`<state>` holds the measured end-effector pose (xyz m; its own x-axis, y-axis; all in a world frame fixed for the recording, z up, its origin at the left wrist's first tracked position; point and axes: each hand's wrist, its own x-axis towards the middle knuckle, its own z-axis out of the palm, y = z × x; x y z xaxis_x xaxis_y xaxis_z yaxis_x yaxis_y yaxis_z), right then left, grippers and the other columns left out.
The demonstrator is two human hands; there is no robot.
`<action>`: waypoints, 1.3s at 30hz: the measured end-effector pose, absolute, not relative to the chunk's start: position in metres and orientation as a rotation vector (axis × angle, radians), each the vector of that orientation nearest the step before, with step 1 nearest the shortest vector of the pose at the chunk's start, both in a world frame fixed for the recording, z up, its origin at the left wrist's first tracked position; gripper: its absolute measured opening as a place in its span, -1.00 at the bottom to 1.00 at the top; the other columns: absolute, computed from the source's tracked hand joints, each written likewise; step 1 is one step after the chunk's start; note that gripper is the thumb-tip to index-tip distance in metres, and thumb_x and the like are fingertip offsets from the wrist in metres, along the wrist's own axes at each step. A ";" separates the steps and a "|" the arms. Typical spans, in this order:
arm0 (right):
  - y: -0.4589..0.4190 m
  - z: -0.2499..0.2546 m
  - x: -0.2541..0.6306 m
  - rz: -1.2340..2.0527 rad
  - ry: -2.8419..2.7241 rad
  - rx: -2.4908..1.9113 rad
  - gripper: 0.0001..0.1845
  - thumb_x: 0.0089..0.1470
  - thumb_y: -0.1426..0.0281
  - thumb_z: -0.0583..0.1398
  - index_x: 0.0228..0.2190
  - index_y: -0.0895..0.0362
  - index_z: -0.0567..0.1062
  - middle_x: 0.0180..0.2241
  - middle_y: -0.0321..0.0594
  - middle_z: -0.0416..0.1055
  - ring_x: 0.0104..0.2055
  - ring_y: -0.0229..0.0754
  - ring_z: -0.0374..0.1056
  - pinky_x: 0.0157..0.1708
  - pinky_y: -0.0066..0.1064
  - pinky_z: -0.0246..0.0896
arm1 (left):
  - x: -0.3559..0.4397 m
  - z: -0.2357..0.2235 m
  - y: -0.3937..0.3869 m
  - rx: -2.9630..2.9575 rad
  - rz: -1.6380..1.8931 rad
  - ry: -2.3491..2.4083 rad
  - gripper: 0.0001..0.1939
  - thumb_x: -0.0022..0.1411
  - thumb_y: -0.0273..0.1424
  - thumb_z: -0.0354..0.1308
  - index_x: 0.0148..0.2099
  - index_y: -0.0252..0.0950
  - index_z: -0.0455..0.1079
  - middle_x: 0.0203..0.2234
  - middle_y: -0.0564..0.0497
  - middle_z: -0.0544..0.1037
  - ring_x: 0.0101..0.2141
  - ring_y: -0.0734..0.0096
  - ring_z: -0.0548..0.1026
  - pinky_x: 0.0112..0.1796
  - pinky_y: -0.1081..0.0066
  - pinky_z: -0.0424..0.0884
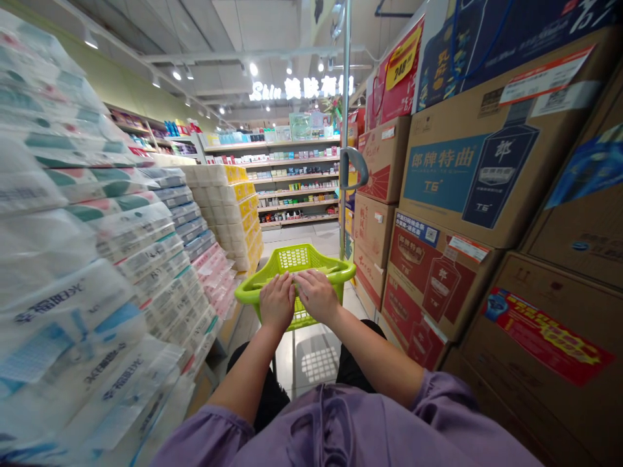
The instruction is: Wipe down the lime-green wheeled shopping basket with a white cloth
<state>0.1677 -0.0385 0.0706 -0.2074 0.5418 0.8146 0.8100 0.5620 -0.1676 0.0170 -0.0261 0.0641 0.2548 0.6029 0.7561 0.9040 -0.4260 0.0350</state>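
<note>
A lime-green plastic shopping basket (247, 294) with latticed walls is in front of my body, low in the middle of the head view. My left hand (278, 301) is closed over the near side of the basket, around its handle. Right beside it, my right hand (317, 294) grips the same part, and the thumbs nearly meet. The fingertips curl out of sight on the far side. Between the hands and the far wall, little of the basket's inside shows. Its latticed shadow falls on the floor.
Wrapped tissue packs (146, 259) are stacked high along the left. Cardboard cartons (448, 175) form a wall on the right, with a metal pole (345, 117) bearing a grey handle (354, 168) at their far end. Shelves of small products (296, 175) stand ahead across the pale floor (311, 235).
</note>
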 end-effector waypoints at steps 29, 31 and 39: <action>-0.035 0.062 0.183 -0.254 -1.780 -1.121 -0.65 0.23 0.44 0.03 -0.03 0.12 0.49 -0.03 -0.14 0.46 0.06 -0.10 0.28 0.14 -0.20 0.11 | 0.019 0.066 -0.031 -2.138 -0.978 -1.412 -0.63 0.38 -0.31 -0.13 0.10 -0.20 0.39 0.08 -0.04 0.47 0.11 0.12 0.36 0.05 0.11 0.22; -0.032 0.062 0.192 -0.239 -1.701 -1.213 -0.65 0.24 0.43 0.01 -0.04 0.13 0.50 -0.06 -0.12 0.48 0.02 -0.10 0.30 0.12 -0.18 0.12 | 0.021 0.067 -0.032 -2.138 -0.976 -1.421 -0.63 0.38 -0.31 -0.13 0.10 -0.20 0.39 0.08 -0.03 0.47 0.11 0.11 0.36 0.05 0.11 0.22; -0.038 0.059 0.176 -0.326 -1.741 -1.188 -0.62 0.21 0.48 0.00 0.00 0.20 0.46 0.00 -0.06 0.42 0.09 -0.05 0.21 0.17 -0.16 0.04 | 0.025 0.067 -0.032 -2.137 -1.007 -1.441 -0.63 0.38 -0.31 -0.13 0.10 -0.19 0.39 0.07 -0.03 0.48 0.12 0.12 0.35 0.07 0.10 0.20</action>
<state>0.1764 -0.0383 0.0590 -0.0569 0.5675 0.8214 0.8266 0.4882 -0.2801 0.0250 -0.0325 0.0674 0.2207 0.6430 0.7334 0.9096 -0.4071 0.0833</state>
